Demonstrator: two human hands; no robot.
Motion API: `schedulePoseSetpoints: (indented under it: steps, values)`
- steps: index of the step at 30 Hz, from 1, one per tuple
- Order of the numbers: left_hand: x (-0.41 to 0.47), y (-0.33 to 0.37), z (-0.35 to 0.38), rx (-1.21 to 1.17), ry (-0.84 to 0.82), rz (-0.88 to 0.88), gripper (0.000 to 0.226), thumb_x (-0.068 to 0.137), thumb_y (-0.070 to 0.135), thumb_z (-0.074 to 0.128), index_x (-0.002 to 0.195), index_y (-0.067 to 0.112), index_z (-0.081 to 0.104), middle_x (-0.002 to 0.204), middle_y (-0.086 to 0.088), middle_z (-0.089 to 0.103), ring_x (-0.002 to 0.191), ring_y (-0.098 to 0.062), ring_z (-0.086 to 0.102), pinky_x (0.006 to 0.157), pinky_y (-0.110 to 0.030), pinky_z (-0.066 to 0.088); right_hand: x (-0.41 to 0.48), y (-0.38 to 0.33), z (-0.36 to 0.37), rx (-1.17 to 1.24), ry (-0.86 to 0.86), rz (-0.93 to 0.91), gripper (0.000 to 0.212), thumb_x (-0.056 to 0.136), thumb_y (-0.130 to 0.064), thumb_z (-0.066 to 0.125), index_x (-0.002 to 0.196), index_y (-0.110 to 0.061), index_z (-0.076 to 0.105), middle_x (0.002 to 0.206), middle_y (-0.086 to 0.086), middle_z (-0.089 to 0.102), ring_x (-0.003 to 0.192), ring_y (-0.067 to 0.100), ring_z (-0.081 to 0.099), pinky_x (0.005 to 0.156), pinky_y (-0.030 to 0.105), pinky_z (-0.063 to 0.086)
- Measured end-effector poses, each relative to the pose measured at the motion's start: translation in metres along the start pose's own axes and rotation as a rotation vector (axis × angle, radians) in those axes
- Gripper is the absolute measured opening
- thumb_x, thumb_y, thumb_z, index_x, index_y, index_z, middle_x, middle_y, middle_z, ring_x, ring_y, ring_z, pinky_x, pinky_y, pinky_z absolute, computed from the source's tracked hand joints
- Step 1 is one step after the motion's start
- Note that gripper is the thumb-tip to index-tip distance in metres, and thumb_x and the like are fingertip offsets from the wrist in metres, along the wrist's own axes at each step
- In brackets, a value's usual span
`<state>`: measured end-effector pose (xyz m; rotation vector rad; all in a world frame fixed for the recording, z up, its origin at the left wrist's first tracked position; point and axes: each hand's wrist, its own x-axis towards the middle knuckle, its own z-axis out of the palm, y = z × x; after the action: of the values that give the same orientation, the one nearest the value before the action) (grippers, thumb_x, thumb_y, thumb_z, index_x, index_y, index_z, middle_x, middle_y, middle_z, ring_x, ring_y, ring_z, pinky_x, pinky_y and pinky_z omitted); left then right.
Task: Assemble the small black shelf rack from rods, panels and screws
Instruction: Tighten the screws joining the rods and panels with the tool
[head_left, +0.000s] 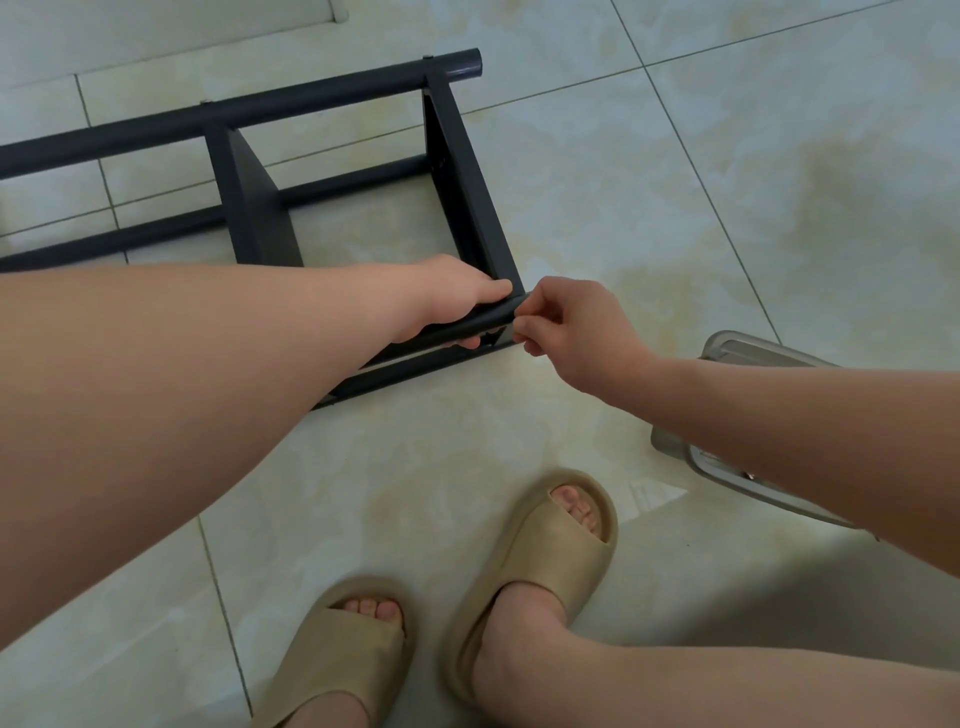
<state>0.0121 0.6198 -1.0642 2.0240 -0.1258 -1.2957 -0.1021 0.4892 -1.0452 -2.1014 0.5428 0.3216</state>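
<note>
Pale floor tiles (597, 156) bear the black rack (457, 171); left hand (452, 301) grips its rod (488, 319).

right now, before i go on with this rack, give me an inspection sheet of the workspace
surface: pale tiled floor
job's things: black rack lies on the floor, rods and panels joined
clutter: grey metal frame at right, partly behind the right forearm
hands: left hand grips the near rod; right hand pinches that rod's end
cables: nothing seen
surroundings: beige slippers on the person's feet; white object at top left, cut off by the frame
</note>
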Motion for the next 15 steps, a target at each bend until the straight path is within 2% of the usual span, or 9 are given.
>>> schedulePoseSetpoints:
  steps: [2, 4, 7, 10, 12, 15]
  values:
    - [-0.0005, -0.0009, 0.0008, -0.005, -0.007, -0.006, 0.043, 0.1, 0.043, 0.053, 0.119, 0.006, 0.067, 0.093, -0.009, 0.069, 0.067, -0.02, 0.067, 0.05, -0.02, 0.047, -0.0003, 0.0014, -0.0006, -0.069, -0.004, -0.031, 0.022, 0.093, -0.01, 0.064, 0.074, -0.021, 0.062, 0.073, 0.003, 0.07, 0.077, 0.029, 0.068, 0.07, 0.036, 0.055]
    - [-0.0013, -0.0015, 0.0013, -0.011, -0.01, -0.005, 0.041, 0.101, 0.043, 0.053, 0.118, 0.008, 0.067, 0.099, -0.008, 0.07, 0.067, -0.02, 0.067, 0.048, -0.019, 0.047, -0.0002, 0.0023, -0.0031, -0.161, -0.025, -0.089, 0.012, 0.095, -0.012, 0.063, 0.084, -0.018, 0.066, 0.077, 0.005, 0.07, 0.075, 0.028, 0.066, 0.069, 0.035, 0.053]
    - [-0.0014, -0.002, 0.001, -0.008, -0.005, 0.006, 0.041, 0.101, 0.041, 0.052, 0.118, 0.007, 0.067, 0.096, -0.004, 0.069, 0.065, -0.019, 0.067, 0.048, -0.017, 0.048, 0.0009, 0.0024, -0.0053, -0.267, -0.04, -0.143, 0.007, 0.097, -0.013, 0.062, 0.095, -0.014, 0.069, 0.082, 0.01, 0.071, 0.074, 0.027, 0.065, 0.07, 0.036, 0.053]
    - [-0.0014, -0.0024, 0.0011, -0.01, -0.001, 0.009, 0.041, 0.102, 0.039, 0.051, 0.119, 0.004, 0.065, 0.095, -0.006, 0.068, 0.065, -0.019, 0.068, 0.046, -0.016, 0.047, 0.001, 0.0006, -0.0013, -0.184, -0.009, -0.074, 0.008, 0.094, -0.012, 0.063, 0.087, -0.015, 0.066, 0.078, 0.009, 0.071, 0.076, 0.031, 0.068, 0.068, 0.037, 0.055]
    - [-0.0015, -0.0027, 0.0008, -0.007, -0.003, 0.013, 0.04, 0.102, 0.038, 0.051, 0.119, 0.004, 0.065, 0.099, -0.01, 0.07, 0.066, -0.02, 0.069, 0.048, -0.017, 0.047, 0.0008, -0.0006, 0.0021, -0.118, 0.012, -0.013, 0.017, 0.091, -0.009, 0.064, 0.077, -0.019, 0.062, 0.075, 0.006, 0.072, 0.076, 0.03, 0.069, 0.069, 0.036, 0.056]
    - [-0.0017, -0.0027, 0.0003, -0.005, -0.005, 0.019, 0.04, 0.102, 0.038, 0.051, 0.119, 0.005, 0.066, 0.105, -0.013, 0.072, 0.068, -0.02, 0.069, 0.048, -0.018, 0.047, -0.0003, -0.001, 0.0033, 0.05, 0.019, 0.061, 0.023, 0.091, -0.003, 0.063, 0.074, -0.017, 0.06, 0.075, 0.008, 0.073, 0.074, 0.031, 0.071, 0.078, 0.046, 0.06]
